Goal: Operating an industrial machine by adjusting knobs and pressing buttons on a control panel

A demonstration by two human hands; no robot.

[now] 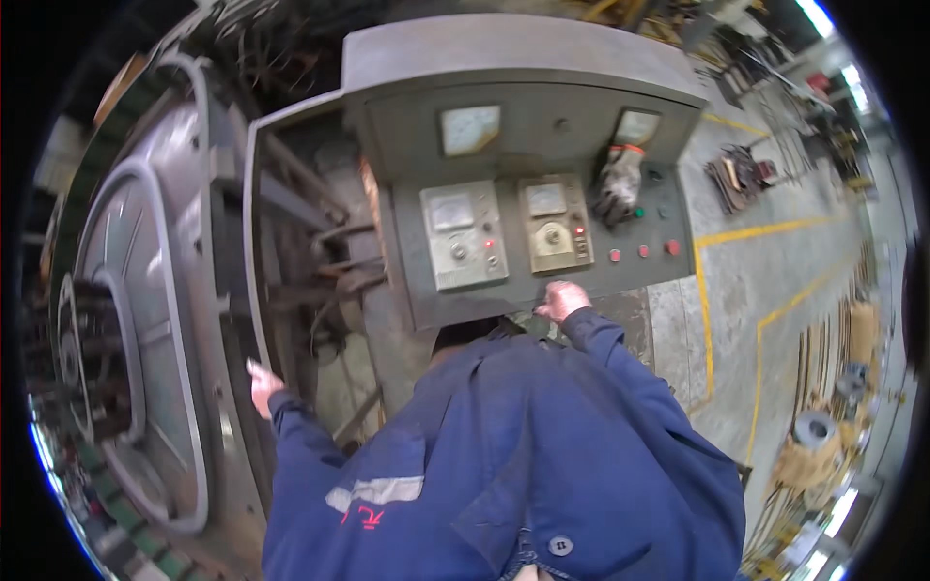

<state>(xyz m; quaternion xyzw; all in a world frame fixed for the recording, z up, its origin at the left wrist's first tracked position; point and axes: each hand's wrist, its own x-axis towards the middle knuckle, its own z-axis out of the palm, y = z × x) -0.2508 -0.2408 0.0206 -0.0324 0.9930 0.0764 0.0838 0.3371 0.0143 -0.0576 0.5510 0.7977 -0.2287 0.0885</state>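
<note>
My right hand [564,300] is at the lower front edge of a grey-green control console [407,242], its fingers curled in. Whatever they may hold is hidden. Above it, a beige control unit with a round knob [554,236] is set in the panel, its red light lit. A similar grey control unit [463,237] sits to its left, also with a red light. Out to the left, my left hand [263,389] is beside a metal frame [254,290]. One finger or thumb points up and no object shows in it; the other fingers are only partly visible.
A dirty work glove [620,184] with an orange cuff lies on the console's right part, above red push buttons [643,251]. On the left stands a large metal machine with a rounded panel [136,261]. Yellow lines [760,230] mark the floor; metal parts [816,430] lie at right.
</note>
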